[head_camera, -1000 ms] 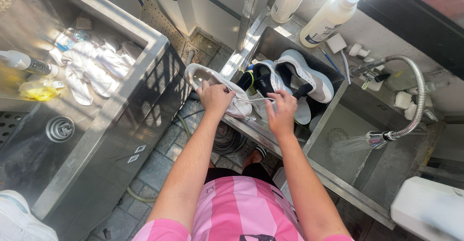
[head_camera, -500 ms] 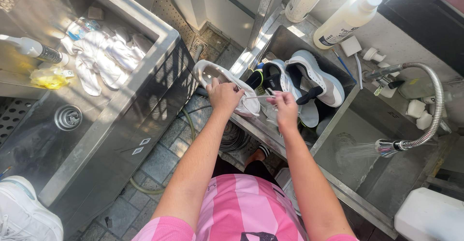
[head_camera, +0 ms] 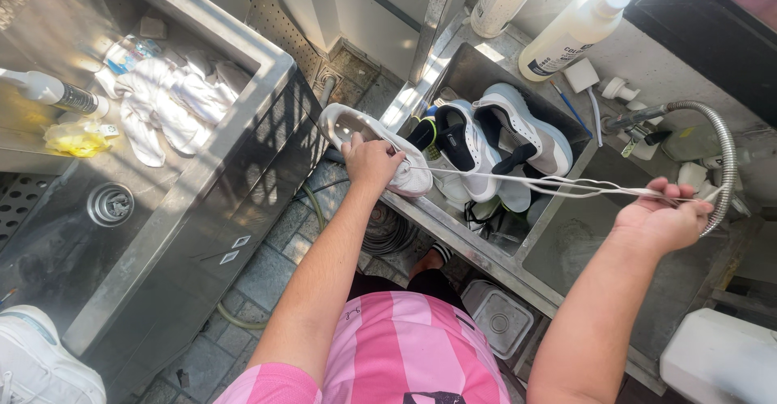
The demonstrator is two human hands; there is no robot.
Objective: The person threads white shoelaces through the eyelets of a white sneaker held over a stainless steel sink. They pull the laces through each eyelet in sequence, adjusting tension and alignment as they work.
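Head view: left hand (head_camera: 372,161) fingers wrapped round the white low-top sneaker (head_camera: 380,146) over the steel sink edge (head_camera: 453,234); right hand (head_camera: 660,218) fingers pinched on the long white shoelace (head_camera: 526,181), drawn taut between both. Judgement: keep the shoe steady, pull straight along the eyelets.

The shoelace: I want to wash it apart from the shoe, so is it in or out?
Partly out. The right hand holds the shoelace stretched away from the white shoe that the left hand grips.
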